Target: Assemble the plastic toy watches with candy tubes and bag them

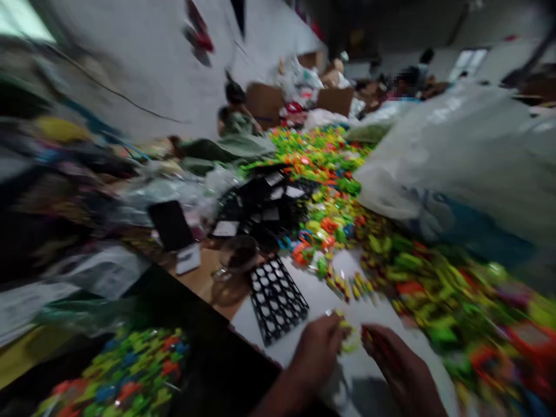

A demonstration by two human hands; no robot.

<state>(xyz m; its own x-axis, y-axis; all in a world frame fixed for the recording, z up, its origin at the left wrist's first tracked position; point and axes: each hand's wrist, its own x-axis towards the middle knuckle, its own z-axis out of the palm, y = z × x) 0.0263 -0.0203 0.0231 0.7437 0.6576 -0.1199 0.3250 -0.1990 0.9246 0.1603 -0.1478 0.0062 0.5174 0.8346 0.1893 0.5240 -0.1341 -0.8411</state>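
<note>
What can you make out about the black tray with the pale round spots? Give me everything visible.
The black tray is flat, roughly rectangular and plastic-looking, with rows of pale round spots; blur hides whether these are holes or filled. It lies slantwise on the white surface, its far end angled leftward. The left hand is beside its near right corner, apparently not touching it.

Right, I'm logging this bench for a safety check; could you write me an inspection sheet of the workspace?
Surface: white sheet, brown tabletop beside it
Job's things: small yellow-green piece, blurred; black tray with pale circles
Clutter: heaped colourful pieces, black packets, large translucent bag
Hands: left hand has fingers on yellow-green piece; right hand half-curled, contents unclear
Cables: thin dark line along wall, possibly a cable
Surroundings: person in background near cardboard
</note>
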